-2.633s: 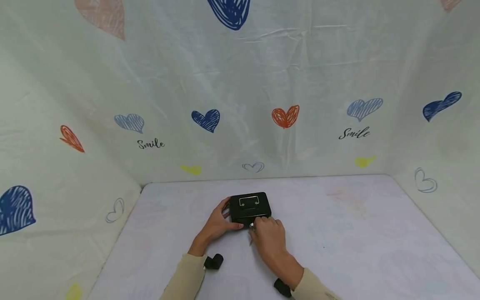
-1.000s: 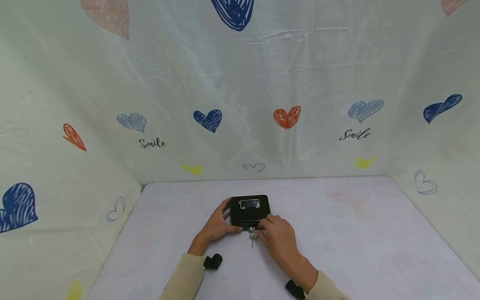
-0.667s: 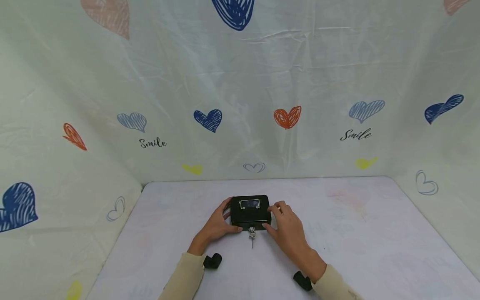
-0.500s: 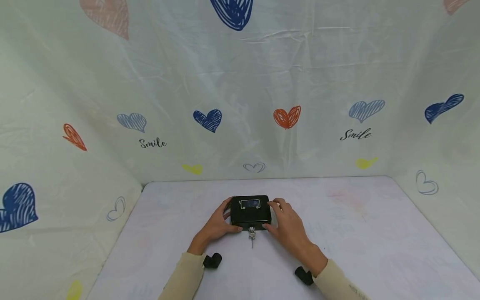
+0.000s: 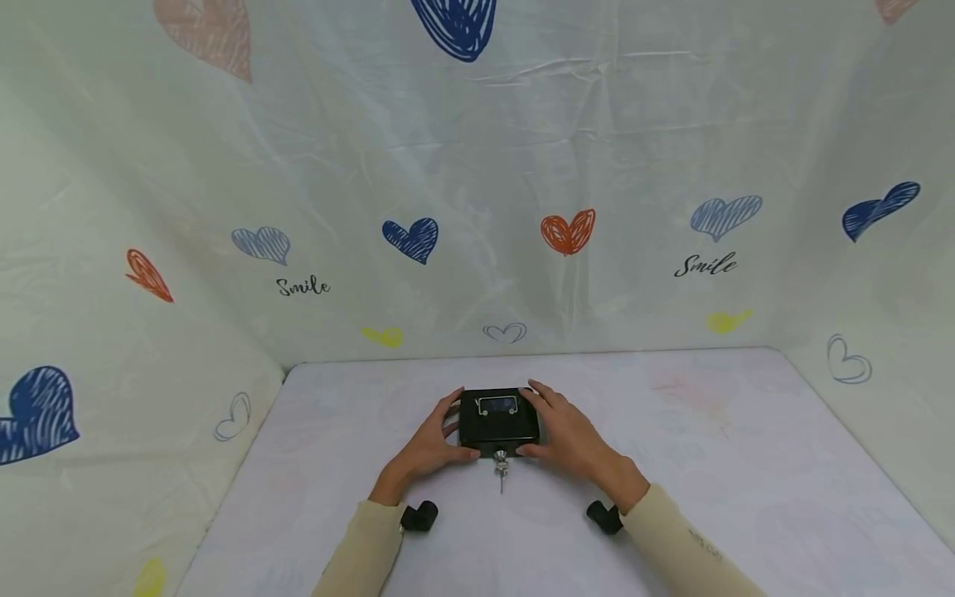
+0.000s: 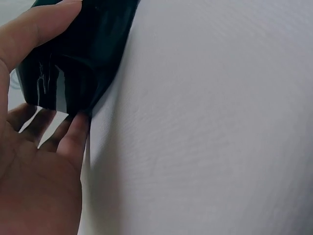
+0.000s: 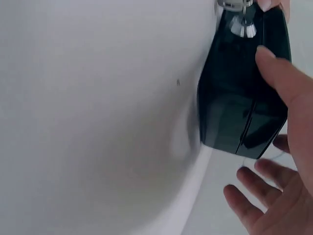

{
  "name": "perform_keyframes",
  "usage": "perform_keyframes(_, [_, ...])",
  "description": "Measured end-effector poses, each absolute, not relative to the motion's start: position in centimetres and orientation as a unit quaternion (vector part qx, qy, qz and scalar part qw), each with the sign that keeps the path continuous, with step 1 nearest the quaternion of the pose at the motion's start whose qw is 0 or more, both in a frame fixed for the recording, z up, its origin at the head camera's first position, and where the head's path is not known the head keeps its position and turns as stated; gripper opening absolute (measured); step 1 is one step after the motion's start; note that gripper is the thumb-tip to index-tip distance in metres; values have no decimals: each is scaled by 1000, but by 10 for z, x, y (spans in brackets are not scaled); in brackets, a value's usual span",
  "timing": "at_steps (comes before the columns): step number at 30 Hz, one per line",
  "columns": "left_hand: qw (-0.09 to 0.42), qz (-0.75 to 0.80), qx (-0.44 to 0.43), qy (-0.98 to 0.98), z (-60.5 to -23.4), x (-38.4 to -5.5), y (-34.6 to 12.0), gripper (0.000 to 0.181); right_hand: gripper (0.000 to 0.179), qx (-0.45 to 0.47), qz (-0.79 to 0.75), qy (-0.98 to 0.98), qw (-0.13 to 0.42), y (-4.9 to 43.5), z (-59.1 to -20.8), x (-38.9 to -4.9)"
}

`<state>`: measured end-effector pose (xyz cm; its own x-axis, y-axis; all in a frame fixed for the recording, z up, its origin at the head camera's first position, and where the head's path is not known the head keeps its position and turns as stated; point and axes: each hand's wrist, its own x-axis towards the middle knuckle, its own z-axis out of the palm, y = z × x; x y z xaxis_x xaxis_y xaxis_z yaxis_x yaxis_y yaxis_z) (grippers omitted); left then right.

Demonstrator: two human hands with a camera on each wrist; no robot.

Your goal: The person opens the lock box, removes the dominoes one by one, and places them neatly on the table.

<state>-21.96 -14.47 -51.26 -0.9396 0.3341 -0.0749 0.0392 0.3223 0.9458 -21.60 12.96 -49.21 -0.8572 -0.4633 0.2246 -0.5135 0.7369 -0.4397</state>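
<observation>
A small black cash box [image 5: 498, 424] with a metal carry handle [image 5: 497, 405] folded flat on its closed lid sits on the table. Its front lock [image 7: 243, 28] holds a key, with metal keys [image 5: 502, 470] hanging from it. My left hand [image 5: 429, 452] holds the box's left end, thumb on the front face and fingers at the side. At the right end, my right hand [image 5: 574, 439] holds it with the thumb on the front and a finger at the back right corner. In the right wrist view, its other fingers [image 7: 254, 188] spread out apart from the box.
The box rests on a white table [image 5: 709, 464], toward its far half. Behind and at both sides hangs a pale sheet [image 5: 492, 166] printed with hearts. A black wrist camera [image 5: 420, 516] sits below my left hand, another camera [image 5: 604, 517] below my right.
My right hand has left the keys at the front lock, moved right along the box and wrapped its right end. The keys now hang uncovered. My left hand has stayed at the left end.
</observation>
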Motion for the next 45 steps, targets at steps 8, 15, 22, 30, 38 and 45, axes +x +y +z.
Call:
perform_keyframes(8, [117,578,120,799,-513,-220,-145,112,93,285,259,-922,21,132,-493,-225])
perform_keyframes(15, [112,576,112,802,-513,-221,-145,110,93,282,255,-925,15,132,-493,-227])
perform_keyframes(22, [114,579,103,801,-514,-222,-145,109,91,278,267,-923,8,133,-490,-230])
perform_keyframes(30, [121,590,103,792,-515,-225,-146,109,91,274,272,-923,-10,134,-488,-235])
perform_keyframes(38, [134,592,100,788,-510,-227,-148,106,91,271,280,-921,-22,136,-486,-239])
perform_keyframes(45, [143,588,91,790,-506,-229,-149,105,90,270,285,-919,-31,137,-481,-242])
